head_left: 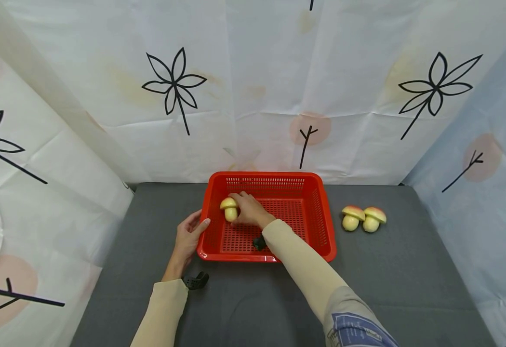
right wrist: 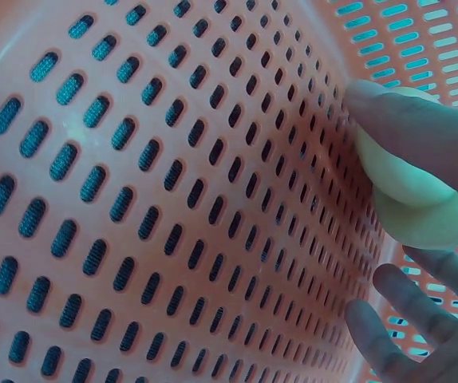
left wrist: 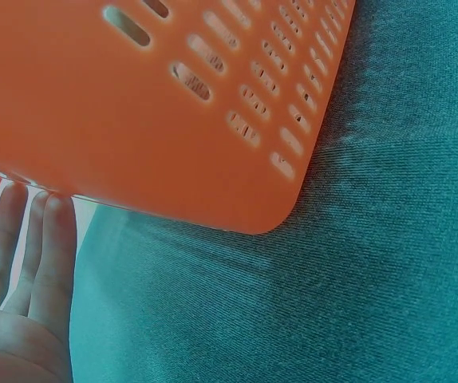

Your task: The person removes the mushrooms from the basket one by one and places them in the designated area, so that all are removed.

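A red plastic basket [head_left: 267,176] with slotted sides stands on the grey tabletop. At its left rim is my left hand [head_left: 187,237], thumb over the edge and the other fingers along the outside. In the left wrist view, fingertips [left wrist: 57,209] touch the edge of the basket wall [left wrist: 69,104]. My right hand [head_left: 248,210] reaches inside the basket and grips a yellow toy mushroom [head_left: 229,204] near the left end. The right wrist view shows the thumb lying across this mushroom [right wrist: 420,215], close to the slotted basket surface [right wrist: 157,199].
Two more toy mushrooms [head_left: 351,218] with reddish-yellow caps sit side by side on the tabletop [head_left: 409,270], right of the basket. White cloth [head_left: 253,96] printed with black leaf outlines hangs behind and at both sides. Each wrist wears a dark band [head_left: 195,280].
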{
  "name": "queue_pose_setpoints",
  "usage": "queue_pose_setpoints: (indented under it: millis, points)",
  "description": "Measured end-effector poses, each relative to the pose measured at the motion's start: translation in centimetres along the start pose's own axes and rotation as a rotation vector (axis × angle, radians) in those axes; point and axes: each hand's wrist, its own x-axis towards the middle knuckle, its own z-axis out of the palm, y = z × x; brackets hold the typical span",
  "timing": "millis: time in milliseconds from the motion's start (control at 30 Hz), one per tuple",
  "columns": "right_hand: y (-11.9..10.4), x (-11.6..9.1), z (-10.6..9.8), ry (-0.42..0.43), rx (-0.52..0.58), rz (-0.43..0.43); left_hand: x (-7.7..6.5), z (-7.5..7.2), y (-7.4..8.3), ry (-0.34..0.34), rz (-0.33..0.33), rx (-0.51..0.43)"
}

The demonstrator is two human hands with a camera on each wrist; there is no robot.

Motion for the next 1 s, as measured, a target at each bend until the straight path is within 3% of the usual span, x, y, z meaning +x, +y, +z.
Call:
queue_pose_setpoints:
  millis: [600,1000]
  points:
    - [0.0,-0.9,-0.6,0.018,0.104,-0.008,-0.1,0.1,-0.3,-0.007,0.028,0.017]
    - [-0.1,-3.0,-2.8,0.055,0.182,-0.018,-0.1,-0.1,-0.2,-0.002,0.031,0.016]
